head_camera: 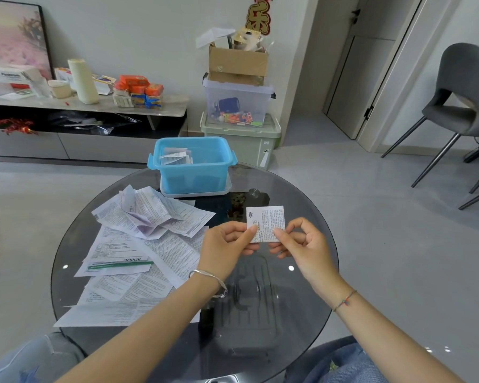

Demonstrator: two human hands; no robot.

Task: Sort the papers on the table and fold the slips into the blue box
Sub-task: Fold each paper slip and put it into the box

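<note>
A small folded white slip with printed text is held above the round glass table. My left hand pinches its lower left edge and my right hand pinches its lower right edge. The blue box stands open at the table's far side on its pale lid, with several folded slips inside. A loose pile of printed papers covers the left half of the table, some crumpled, some flat.
Stacked storage bins and a cardboard box stand behind the table. A low cabinet with clutter runs along the left wall. A grey chair is at the right. My knees in jeans show below the table.
</note>
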